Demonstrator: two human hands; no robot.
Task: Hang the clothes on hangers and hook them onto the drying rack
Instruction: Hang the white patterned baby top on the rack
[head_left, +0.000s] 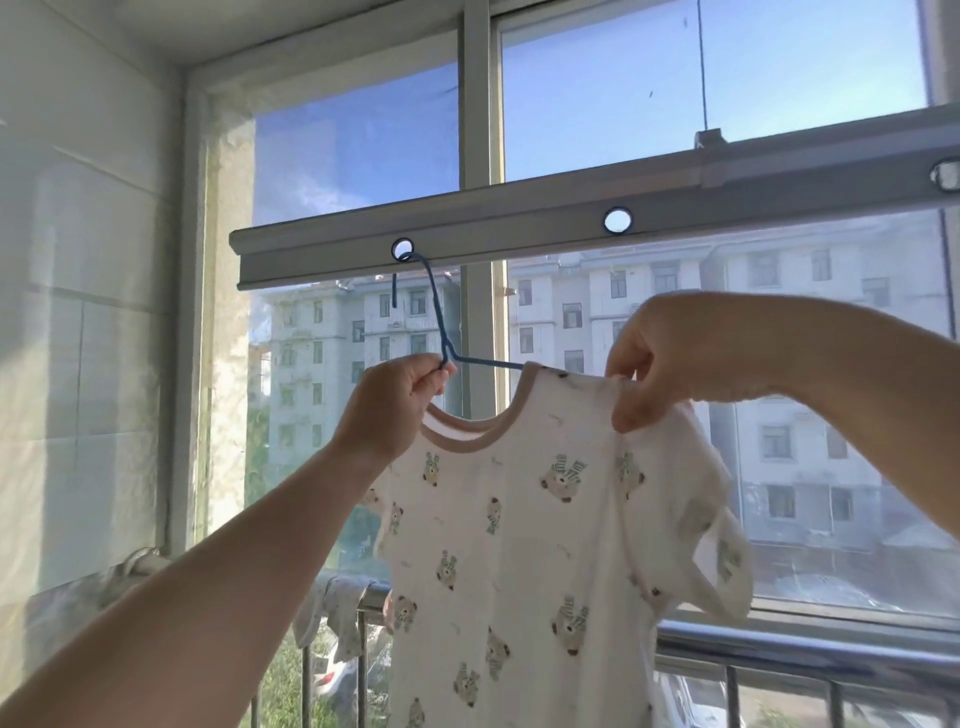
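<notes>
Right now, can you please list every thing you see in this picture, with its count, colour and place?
Shirt: one, white with bear print, centre, on the hanger.
Hanger: one, blue, hook through the leftmost hole of the rack.
Drying rack bar: one, grey-white, across the window, three holes showing.
Railing: one, shiny metal, below the window.
Small cloth: one, pale grey, draped on the railing at left.
Window: white frame, apartment buildings outside.
Left hand: grips the hanger's neck.
Right hand: pinches the shirt's shoulder.
</notes>
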